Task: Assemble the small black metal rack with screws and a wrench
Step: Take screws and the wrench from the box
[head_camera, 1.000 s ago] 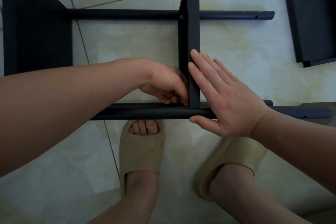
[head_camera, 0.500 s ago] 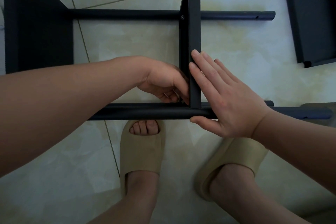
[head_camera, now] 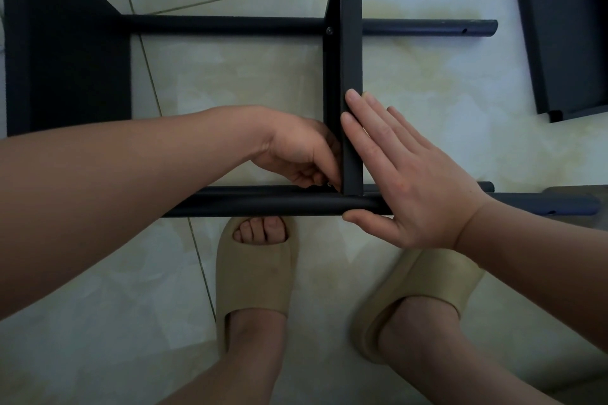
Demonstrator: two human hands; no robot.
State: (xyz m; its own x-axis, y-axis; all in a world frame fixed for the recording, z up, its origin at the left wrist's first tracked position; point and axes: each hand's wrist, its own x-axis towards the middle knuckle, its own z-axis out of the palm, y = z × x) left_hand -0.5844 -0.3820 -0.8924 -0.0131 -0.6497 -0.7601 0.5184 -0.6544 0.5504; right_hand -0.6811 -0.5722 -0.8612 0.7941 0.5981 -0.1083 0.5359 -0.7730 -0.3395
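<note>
The black metal rack lies on its side on the tiled floor, with a near round tube [head_camera: 263, 202] crossed by an upright black shelf panel [head_camera: 350, 52]. My left hand [head_camera: 301, 154] is curled at the joint where panel meets tube, its fingertips pinching a small screw [head_camera: 329, 184] there. My right hand [head_camera: 404, 174] lies flat with straight fingers against the panel's right side, thumb under the near tube. A fitted screw [head_camera: 328, 30] shows at the far tube joint. No wrench is in sight.
A second tube [head_camera: 230, 25] runs across farther back, its free end at the right. A dark side panel [head_camera: 69, 52] stands at left. A loose black shelf panel [head_camera: 566, 39] lies at upper right. My feet in beige slippers [head_camera: 256, 276] stand just below the near tube.
My left hand's fingers have shifted slightly at the joint, working the screw. The right hand and the rack have stayed put.
</note>
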